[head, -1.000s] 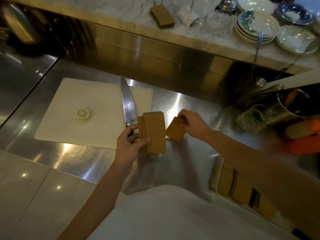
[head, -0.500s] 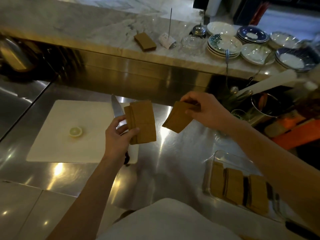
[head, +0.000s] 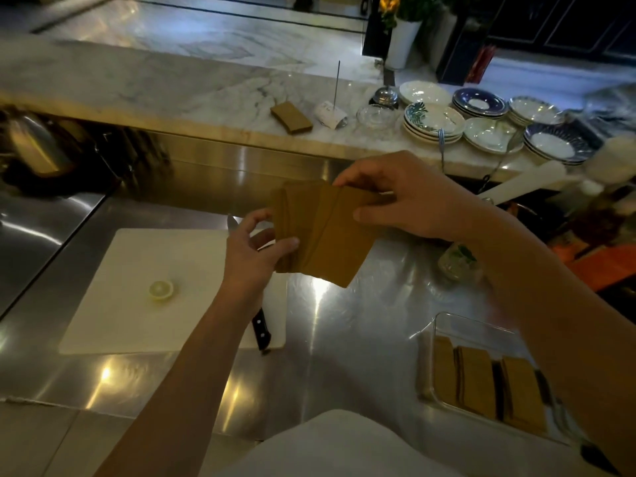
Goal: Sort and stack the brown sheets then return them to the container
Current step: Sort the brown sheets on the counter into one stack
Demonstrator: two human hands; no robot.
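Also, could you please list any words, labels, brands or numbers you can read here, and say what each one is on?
None can be read.
The white paper slip on the marble counter may carry print, but it is too small and blurred.
The brown sheets held by the left hand and right hand look blank.

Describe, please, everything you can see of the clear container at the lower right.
The container is a clear, shallow rectangular tray, glass or plastic by its look, with rounded corners and a glinting rim. It rests flat on the steel counter, near the person's right forearm, which hides its right side. Inside are brown sheets in about three stacks side by side, dark gaps between them. Neither hand touches it.
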